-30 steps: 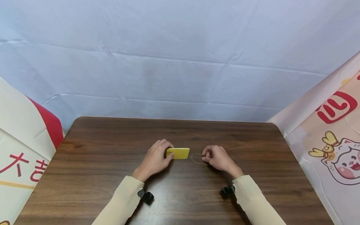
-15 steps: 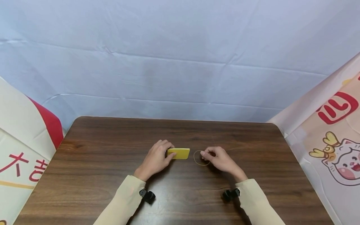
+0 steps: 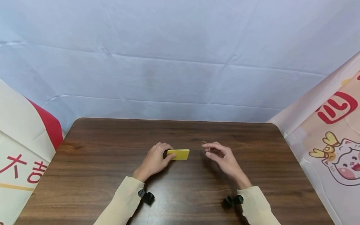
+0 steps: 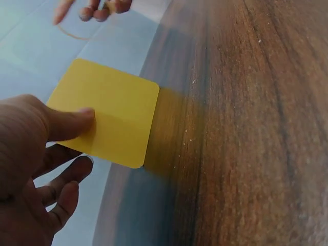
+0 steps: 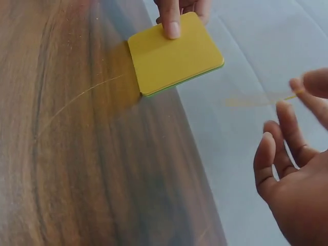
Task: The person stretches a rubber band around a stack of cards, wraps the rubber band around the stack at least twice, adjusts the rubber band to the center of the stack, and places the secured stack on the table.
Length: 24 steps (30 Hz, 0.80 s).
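My left hand [image 3: 155,160] pinches a stack of thin yellow square cards [image 3: 181,154] at its left side, thumb on the front face and fingers behind. The cards stand on edge over the table, corners rounded; a green layer shows along their edge in the right wrist view. To their right, my right hand [image 3: 225,159] holds a thin yellowish rubber band [image 4: 73,35] at its fingertips, a short way apart from the cards. The band [image 5: 291,97] is blurred in the right wrist view, beside the thumb and index finger, while the other fingers are loosely bent.
Both hands are over a dark brown wooden table [image 3: 112,140] with rounded far corners. Behind it hangs a pale cloth backdrop [image 3: 180,78]. Printed banners [image 3: 337,150] flank the table on both sides. Each wrist carries a small black camera [image 3: 147,197].
My right hand has turned and lifted a little, its fingers spreading, and the rubber band has gone from a round loop near the table to a narrow one at the fingertips. My left hand keeps its place.
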Available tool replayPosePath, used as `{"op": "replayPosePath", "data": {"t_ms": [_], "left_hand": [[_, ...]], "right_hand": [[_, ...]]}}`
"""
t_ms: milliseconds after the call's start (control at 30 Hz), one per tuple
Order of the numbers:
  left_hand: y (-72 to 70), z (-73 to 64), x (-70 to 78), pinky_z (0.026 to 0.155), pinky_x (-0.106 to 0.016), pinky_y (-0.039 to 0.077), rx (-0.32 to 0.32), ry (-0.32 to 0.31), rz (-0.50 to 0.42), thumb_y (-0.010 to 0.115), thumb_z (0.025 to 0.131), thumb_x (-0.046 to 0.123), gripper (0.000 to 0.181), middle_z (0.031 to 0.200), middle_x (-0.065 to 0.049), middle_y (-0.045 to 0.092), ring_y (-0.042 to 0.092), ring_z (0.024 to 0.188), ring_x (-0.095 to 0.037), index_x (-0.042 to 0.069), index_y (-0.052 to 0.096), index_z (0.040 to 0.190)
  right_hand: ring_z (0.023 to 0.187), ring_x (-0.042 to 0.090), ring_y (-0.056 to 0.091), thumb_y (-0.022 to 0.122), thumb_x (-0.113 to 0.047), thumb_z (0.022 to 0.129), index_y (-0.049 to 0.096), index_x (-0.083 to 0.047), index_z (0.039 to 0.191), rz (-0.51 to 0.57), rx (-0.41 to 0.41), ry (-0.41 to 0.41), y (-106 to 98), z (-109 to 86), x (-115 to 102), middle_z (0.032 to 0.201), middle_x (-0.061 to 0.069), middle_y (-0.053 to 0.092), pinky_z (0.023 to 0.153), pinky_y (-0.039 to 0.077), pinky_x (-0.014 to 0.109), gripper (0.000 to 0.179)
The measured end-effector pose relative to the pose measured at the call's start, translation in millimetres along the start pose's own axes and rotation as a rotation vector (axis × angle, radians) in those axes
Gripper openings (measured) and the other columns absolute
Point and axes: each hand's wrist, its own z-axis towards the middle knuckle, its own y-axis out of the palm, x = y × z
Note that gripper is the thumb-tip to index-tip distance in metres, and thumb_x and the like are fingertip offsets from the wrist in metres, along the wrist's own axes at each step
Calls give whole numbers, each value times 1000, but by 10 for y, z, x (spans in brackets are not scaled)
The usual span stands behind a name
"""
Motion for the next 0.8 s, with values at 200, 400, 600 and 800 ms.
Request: {"op": "replayPosePath", "data": {"t_ms": [200,400,600,800], "left_hand": [[6,13,-3,73,-35,46,13,7,-7,79,90,21,11,90,6,70,54,78,-13,15,75,98],[-40,40,46,66,-30,43,69,-14,-100,80,89,16,10,88,4,69,51,74,-13,11,75,96],[-208,84,166,61,-28,47,91,-29,-259,82,86,10,12,82,1,68,55,68,-12,7,75,95],[-404,125,242,58,-27,47,42,-76,-375,80,88,9,9,81,0,70,57,66,-18,7,75,95]], "right_hand": [[96,19,56,53,11,97,61,8,133,40,111,-237,15,-6,-182,102,15,59,83,46,25,38],[82,17,56,73,3,91,72,11,111,-190,488,-665,141,79,-540,84,19,53,72,47,17,22],[78,17,42,84,-35,85,73,8,112,-251,577,-722,215,98,-925,80,20,42,74,34,23,52],[98,18,41,92,-10,68,67,2,127,-304,385,-471,144,41,-856,100,16,43,77,33,26,65]]}}
